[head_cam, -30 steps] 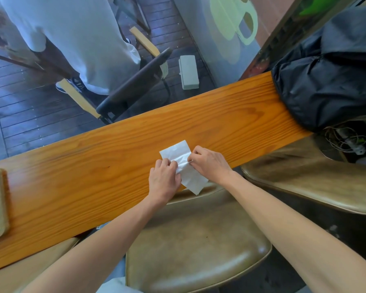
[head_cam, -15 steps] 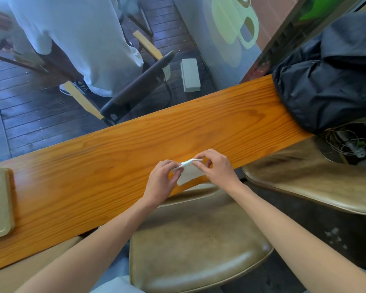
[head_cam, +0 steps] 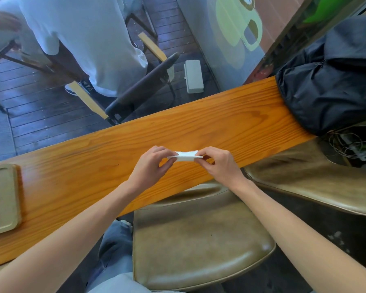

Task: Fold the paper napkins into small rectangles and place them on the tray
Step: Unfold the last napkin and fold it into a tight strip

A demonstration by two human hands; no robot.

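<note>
Counter [head_cam: 199, 127] of orange wood runs diagonally across view, black bag [head_cam: 334, 89] piled on its right end, olive stool seat [head_cam: 199, 240] below near edge, second seat [head_cam: 317, 178] to the right; beyond the counter a chair and a person in white, seen through glass. Tray [head_cam: 2, 210] sits at far left end of counter, well apart from hands, small pale items on it cut by frame edge, can't tell what they are. Left hand [head_cam: 150, 166] and right hand [head_cam: 218, 163] both hover over near part of counter, each pinching one end of the napkin [head_cam: 185, 155] between thumb and fingertips, narrow closed pinch on both sides. Napkin is already a small folded strip, held taut between hands, appears lifted just off the wood, though contact hard to confirm. Judged step: tightening the crease or about to make a last fold, then carry left to tray. Risks: thin paper pulled at both ends could tear or spring open if tension is uneven; fold may unfurl once one hand lets go for the long reach to the tray; hands are close to near edge, so a dropped napkin could land on stool or floor
</note>
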